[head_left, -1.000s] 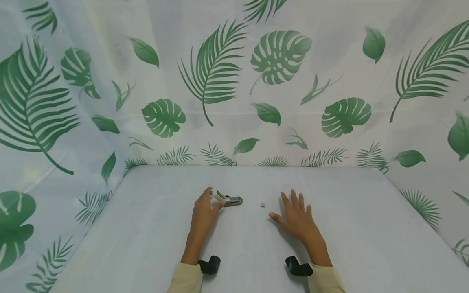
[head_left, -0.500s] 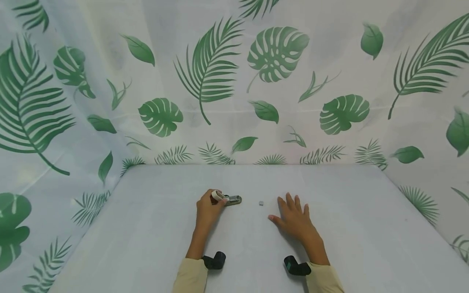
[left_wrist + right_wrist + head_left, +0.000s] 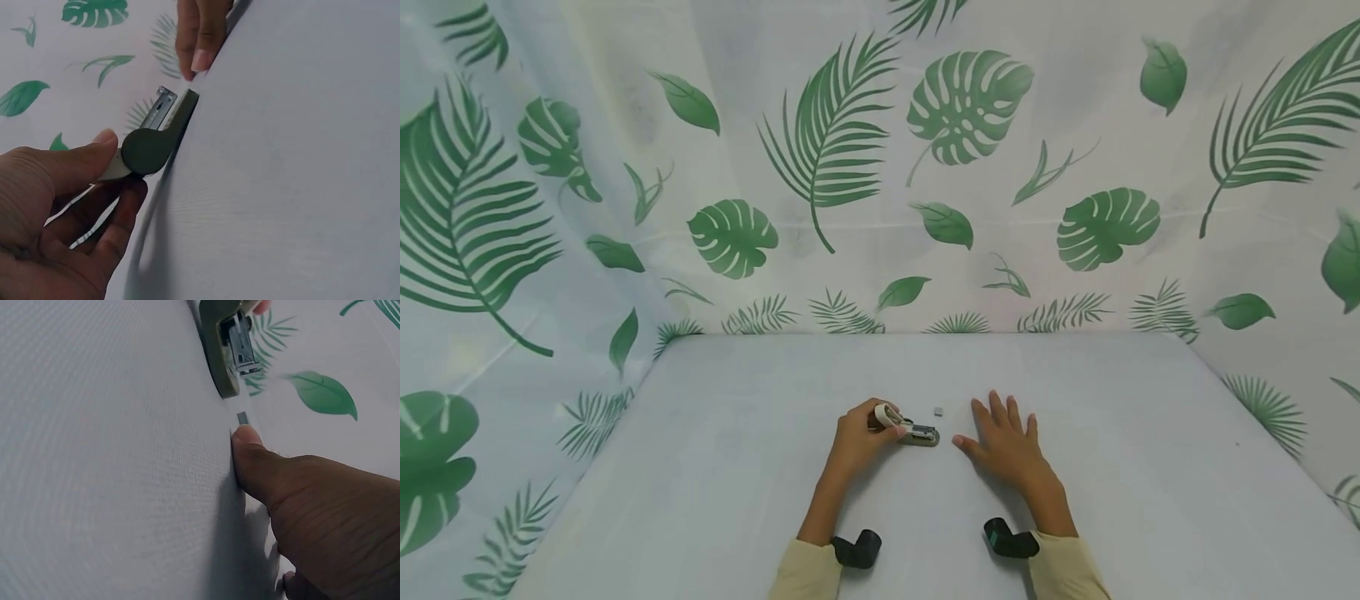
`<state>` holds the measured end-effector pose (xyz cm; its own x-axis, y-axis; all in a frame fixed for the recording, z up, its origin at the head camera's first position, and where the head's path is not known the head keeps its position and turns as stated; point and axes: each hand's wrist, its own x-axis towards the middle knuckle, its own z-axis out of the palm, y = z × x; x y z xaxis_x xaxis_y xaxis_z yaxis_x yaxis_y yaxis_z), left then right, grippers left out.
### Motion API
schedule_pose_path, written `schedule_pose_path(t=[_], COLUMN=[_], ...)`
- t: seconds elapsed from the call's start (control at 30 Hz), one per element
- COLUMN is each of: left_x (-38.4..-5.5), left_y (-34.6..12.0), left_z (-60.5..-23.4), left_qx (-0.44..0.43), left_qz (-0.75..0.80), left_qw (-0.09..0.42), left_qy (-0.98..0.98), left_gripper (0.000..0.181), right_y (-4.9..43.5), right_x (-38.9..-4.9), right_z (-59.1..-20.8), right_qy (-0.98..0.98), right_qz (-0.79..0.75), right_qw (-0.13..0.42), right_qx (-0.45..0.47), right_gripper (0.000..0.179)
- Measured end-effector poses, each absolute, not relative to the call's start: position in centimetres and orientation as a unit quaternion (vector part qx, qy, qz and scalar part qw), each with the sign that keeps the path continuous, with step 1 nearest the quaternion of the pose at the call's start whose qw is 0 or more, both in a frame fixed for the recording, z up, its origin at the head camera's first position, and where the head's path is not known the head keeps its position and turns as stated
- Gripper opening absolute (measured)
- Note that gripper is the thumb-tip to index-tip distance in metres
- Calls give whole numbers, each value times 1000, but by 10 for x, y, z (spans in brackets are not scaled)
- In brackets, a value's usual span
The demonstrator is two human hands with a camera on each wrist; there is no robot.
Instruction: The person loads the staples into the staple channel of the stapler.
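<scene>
A small stapler (image 3: 921, 436) with a dark olive base and a pale lid lies on the white table, its lid swung back and its metal staple channel bare. My left hand (image 3: 859, 438) grips it at the hinge end, thumb and fingers around the raised lid, as the left wrist view also shows. Just beyond the stapler's tip sits a small grey block (image 3: 937, 412), perhaps a short staple strip. My right hand (image 3: 1009, 448) rests on the table to the right of both, fingers spread. In the right wrist view its thumb (image 3: 248, 440) appears near the block (image 3: 242, 418).
The white table (image 3: 715, 467) meets a leaf-printed curtain (image 3: 850, 167) at the back and both sides. A black wrist camera (image 3: 859, 550) is strapped to the left wrist, and another black camera (image 3: 1009, 540) to the right.
My left hand has closed its fingers on the stapler's lid end and moved the stapler right and slightly nearer, close to the right thumb. The right hand stays nearly still.
</scene>
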<state>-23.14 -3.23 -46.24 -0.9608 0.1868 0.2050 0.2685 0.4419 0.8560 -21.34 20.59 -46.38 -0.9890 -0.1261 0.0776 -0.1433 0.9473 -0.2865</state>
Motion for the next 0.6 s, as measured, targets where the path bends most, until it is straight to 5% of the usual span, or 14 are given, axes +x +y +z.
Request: schedule_pose_path(t=[0.6], left_x=[-228], left_y=[-30], left_z=[-472], left_qx=[-133], left_qz=[-510], left_qw=[6], left_qy=[-850], left_gripper=[34], right_y=[209], right_x=[-214], right_z=[-467], right_qy=[-983], right_qz=[172], right_qw=[11], right_qx=[63], right_gripper=[77])
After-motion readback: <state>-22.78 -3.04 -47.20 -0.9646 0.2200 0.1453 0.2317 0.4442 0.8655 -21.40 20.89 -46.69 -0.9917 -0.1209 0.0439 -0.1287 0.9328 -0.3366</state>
